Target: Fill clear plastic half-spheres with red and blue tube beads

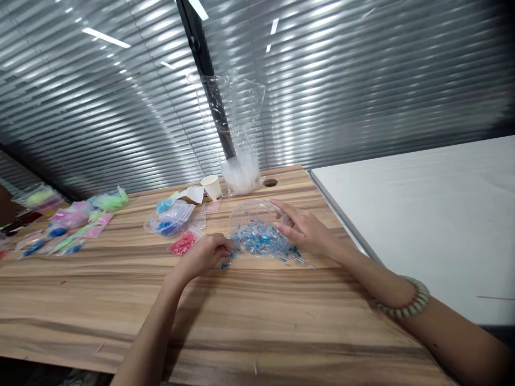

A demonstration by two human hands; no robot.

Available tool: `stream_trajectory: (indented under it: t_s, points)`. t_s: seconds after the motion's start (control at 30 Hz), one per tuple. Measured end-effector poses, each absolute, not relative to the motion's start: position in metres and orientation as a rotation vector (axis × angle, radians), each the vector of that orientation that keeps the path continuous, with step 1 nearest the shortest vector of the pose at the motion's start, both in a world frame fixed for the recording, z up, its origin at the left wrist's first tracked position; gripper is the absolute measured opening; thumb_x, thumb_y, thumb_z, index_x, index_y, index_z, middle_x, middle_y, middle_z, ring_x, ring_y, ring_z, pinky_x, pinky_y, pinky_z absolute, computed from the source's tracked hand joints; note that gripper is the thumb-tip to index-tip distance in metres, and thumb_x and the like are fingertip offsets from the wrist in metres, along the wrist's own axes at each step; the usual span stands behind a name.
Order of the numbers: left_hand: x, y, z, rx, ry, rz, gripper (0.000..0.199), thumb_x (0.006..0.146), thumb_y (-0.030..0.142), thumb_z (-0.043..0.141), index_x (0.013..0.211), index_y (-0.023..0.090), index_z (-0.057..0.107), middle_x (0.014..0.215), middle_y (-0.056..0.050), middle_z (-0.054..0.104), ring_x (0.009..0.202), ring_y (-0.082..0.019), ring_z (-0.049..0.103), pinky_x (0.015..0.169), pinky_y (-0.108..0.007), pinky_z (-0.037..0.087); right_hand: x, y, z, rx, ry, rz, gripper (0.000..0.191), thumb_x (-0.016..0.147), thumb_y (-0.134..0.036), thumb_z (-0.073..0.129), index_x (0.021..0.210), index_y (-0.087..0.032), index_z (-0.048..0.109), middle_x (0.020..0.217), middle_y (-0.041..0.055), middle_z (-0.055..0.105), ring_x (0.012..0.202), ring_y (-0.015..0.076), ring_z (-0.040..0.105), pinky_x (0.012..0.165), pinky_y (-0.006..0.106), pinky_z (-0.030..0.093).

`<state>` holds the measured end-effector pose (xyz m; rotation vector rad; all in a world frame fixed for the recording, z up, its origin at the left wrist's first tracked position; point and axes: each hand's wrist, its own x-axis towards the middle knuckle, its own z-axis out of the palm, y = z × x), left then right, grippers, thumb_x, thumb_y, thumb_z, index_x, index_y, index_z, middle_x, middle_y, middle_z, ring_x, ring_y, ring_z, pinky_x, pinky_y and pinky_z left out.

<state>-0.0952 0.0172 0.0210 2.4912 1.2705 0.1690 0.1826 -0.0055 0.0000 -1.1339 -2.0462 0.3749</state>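
A clear round bowl holds many small blue and clear tube-shaped pieces. At its right side is my right hand, thumb and fingers spread around the rim, gripping it. My left hand is closed at the bowl's lower left, fingertips pinched near a few blue pieces on the wood; what they hold, if anything, is too small to tell. More loose tubes lie on the table beneath my right hand. A small bag of red pieces lies just behind my left hand.
Behind the bowl stand a white paper cup and a clear bag of cups. Plastic bags with blue contents lie back left, and colourful packets farther left. A white tabletop adjoins the wooden table at right.
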Motion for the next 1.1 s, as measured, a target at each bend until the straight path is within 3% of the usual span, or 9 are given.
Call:
stream_trajectory:
  t_s: [0.33, 1.1]
  points:
    - [-0.0943, 0.0169, 0.0210, 2.505, 1.268, 0.151, 0.017, 0.077, 0.011, 0.050, 0.078, 0.016, 0.066, 0.081, -0.004, 0.068, 0.075, -0.015, 0.060, 0.068, -0.023, 0.042, 0.1822, -0.0058, 0.0007, -1.131, -2.051, 0.366, 0.062, 0.091, -0.049, 0.037, 0.140, -0.011, 0.036, 0.092, 0.0085, 0.064, 0.071, 0.0179, 0.056, 0.068, 0.030, 0.044]
    - [-0.0906, 0.0150, 0.0209, 2.499, 1.273, 0.119, 0.017, 0.075, 0.010, 0.049, 0.075, 0.016, 0.065, 0.078, -0.004, 0.067, 0.073, -0.015, 0.059, 0.066, -0.023, 0.042, 0.1826, -0.0058, -0.0003, -1.114, -2.054, 0.366, 0.059, 0.091, -0.047, 0.038, 0.141, -0.016, 0.035, 0.103, 0.0097, 0.064, 0.073, 0.0175, 0.057, 0.071, 0.031, 0.045]
